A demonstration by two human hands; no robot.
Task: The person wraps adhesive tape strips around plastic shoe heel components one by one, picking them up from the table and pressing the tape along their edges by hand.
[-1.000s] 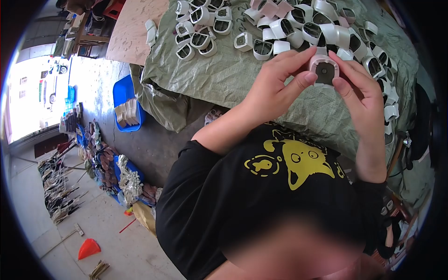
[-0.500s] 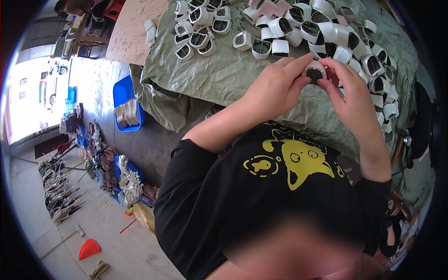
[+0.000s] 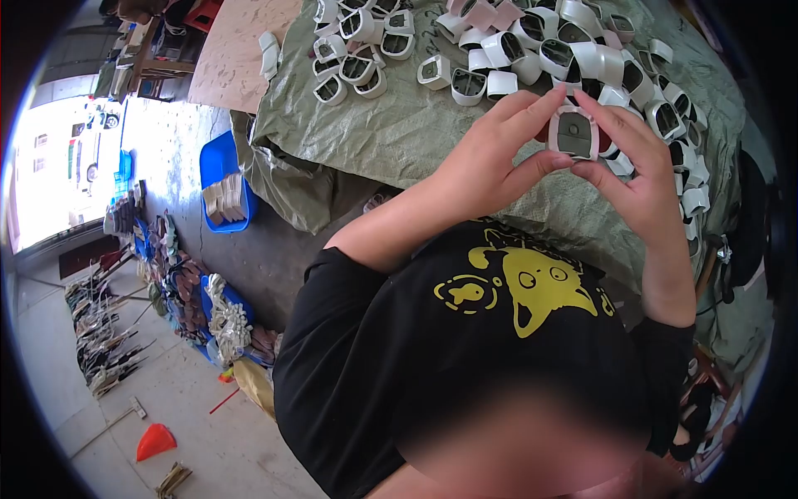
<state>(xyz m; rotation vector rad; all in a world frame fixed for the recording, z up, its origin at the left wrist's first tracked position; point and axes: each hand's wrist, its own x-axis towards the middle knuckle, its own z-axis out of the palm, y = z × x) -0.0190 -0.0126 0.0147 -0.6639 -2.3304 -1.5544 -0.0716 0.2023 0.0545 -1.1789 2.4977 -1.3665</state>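
Observation:
Between both hands is a small pale pink, U-shaped piece (image 3: 573, 135) with a flat grey inner face and a round mark at its centre. Its grey face is turned up toward me. My left hand (image 3: 514, 148) grips its left edge, thumb at the near corner and fingers along the far side. On the opposite edge, my right hand (image 3: 633, 162) pinches it with thumb and fingers. Just beyond the hands lies a heap of similar glossy white pieces (image 3: 611, 65) with dark grey insides, a few of them pinkish.
A green woven sheet (image 3: 366, 137) covers the table. Another cluster of white pieces (image 3: 357, 27) lies at the far left, near a bare wooden board (image 3: 241, 58). On the floor stand a blue crate (image 3: 218, 158) with stacked tan pieces and an orange-red dustpan (image 3: 155, 442).
The held piece has been tilted, so its grey face now shows broadly instead of its arched opening. Both hands have shifted slightly and spread their grip around it.

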